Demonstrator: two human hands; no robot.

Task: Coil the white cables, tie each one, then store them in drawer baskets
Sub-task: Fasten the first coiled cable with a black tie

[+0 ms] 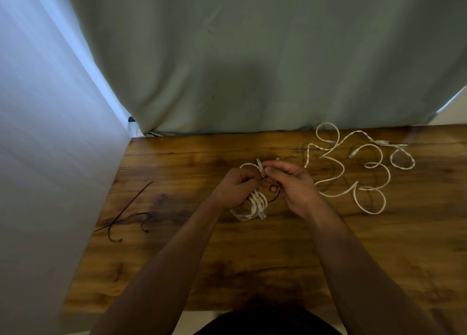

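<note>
A coiled white cable (255,204) hangs in front of me above the wooden table (177,259). My left hand (233,187) grips the coil, its loops and a plug end dangling below the fingers. My right hand (290,183) pinches a thin black tie (274,197) close to the top of the coil, right against the left hand's fingertips. To the right, loose white cables (353,168) lie spread in loops on the table. Several black ties (126,218) lie on the table at the left.
A grey-green curtain (252,56) hangs behind the table's far edge. A pale wall or sheet (38,158) runs along the left side of the table. No drawer or basket is in view.
</note>
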